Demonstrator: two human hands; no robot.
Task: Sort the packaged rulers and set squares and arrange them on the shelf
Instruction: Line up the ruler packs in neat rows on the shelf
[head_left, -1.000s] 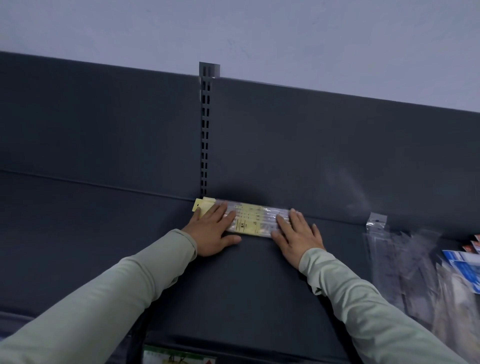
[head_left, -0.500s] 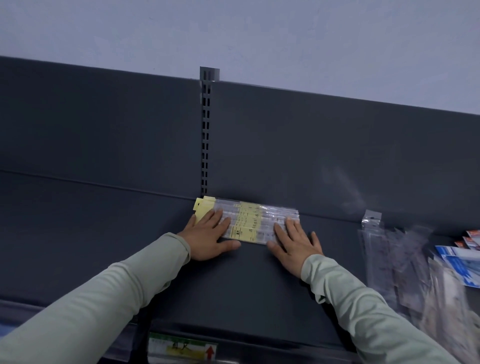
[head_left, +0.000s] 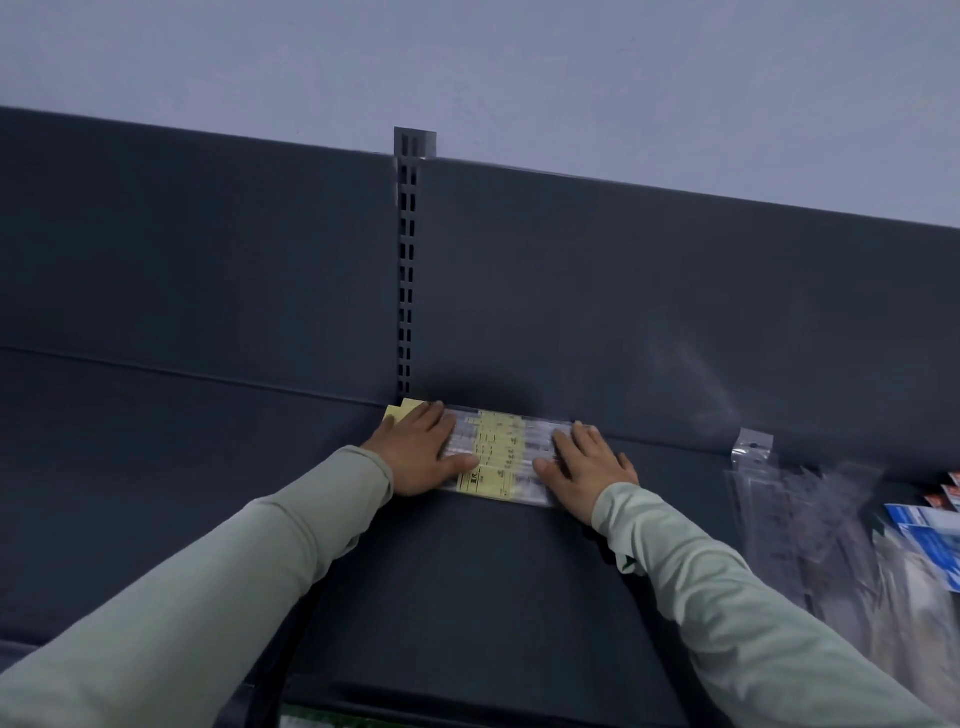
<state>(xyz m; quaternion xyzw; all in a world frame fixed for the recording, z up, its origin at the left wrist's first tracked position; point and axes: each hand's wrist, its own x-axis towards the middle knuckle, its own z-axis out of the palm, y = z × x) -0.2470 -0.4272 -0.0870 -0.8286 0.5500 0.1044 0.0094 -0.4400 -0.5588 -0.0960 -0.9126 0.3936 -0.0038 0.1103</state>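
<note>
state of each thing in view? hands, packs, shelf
left hand, flat, fingers straight, pressing on the left end of the ruler packs
right hand, flat, fingers straight, pressing on their right end
ruler packs, lying flat in an overlapping row at the back of the shelf
clear packs, lying loose at right, untouched
blue packs, at far right, partly cut off
shelf, holds all the packs

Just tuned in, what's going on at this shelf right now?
A person presses a stack of packaged rulers with yellow labels flat, left hand on its left end, right hand on its right. It lies on the dark shelf against the back panel. Other clear packets lie loose to the right.
</note>
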